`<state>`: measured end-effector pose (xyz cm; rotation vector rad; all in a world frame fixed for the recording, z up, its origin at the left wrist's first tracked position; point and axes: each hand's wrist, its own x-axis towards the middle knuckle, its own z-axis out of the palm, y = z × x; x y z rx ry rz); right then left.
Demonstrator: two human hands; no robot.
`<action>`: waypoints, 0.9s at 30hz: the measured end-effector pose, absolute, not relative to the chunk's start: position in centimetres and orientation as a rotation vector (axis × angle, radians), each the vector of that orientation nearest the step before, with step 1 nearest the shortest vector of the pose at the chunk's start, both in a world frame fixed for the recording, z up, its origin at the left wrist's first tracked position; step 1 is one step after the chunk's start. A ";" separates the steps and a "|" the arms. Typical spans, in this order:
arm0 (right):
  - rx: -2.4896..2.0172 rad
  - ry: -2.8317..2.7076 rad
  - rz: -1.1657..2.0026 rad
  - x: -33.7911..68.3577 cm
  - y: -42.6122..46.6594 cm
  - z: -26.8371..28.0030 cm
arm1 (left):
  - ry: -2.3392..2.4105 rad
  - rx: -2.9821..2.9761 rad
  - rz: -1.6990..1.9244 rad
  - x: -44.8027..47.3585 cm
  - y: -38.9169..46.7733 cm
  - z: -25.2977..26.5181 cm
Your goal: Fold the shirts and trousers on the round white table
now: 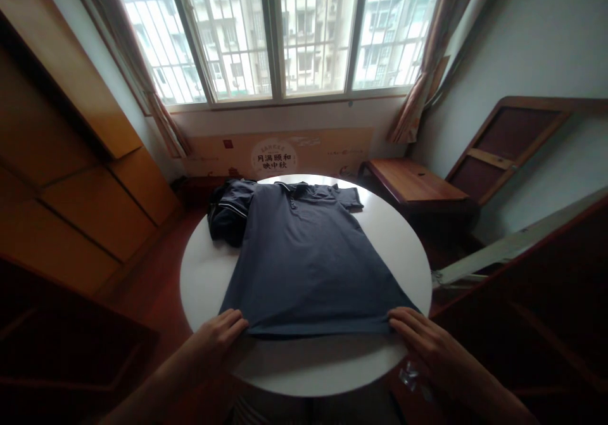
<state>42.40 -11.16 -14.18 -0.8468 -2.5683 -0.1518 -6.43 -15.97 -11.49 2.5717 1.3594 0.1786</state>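
Note:
A dark blue-grey polo shirt (311, 260) lies spread flat on a round white table (403, 241), its collar and buttons at the far side and its hem toward me. At the hem's left corner, my left hand (223, 331) is closed on the cloth. My right hand (418, 333) grips the right corner of the hem in the same way. Between the two hands the hem runs nearly straight. Under and beside the shirt's left sleeve sits a bundle of dark clothing (228, 219) with white piping.
Beyond the table stand a low wooden table (413, 181) and, to its right, a leaning wooden panel (513, 140). Wooden cabinets (95, 190) line the left. A barred window (285, 32) is at the back, above a printed cardboard panel (213, 149).

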 end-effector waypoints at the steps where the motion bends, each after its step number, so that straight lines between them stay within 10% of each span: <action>1: -0.918 -2.535 -0.124 42.3 -11.2 -14.2 | 1.383 2.554 0.153 -6.6 -16.1 -11.3; 9: -1.567 -1.994 0.203 41.5 -8.5 -15.1 | 1.440 2.573 0.086 -7.1 -16.2 -11.2; 20: -1.390 -2.138 0.890 42.7 -10.7 -11.9 | 1.232 2.369 -0.041 -8.5 -17.5 -7.8; 27: -1.379 -1.234 1.230 40.7 3.2 -9.9 | 1.133 2.633 0.146 -1.7 -8.1 -4.6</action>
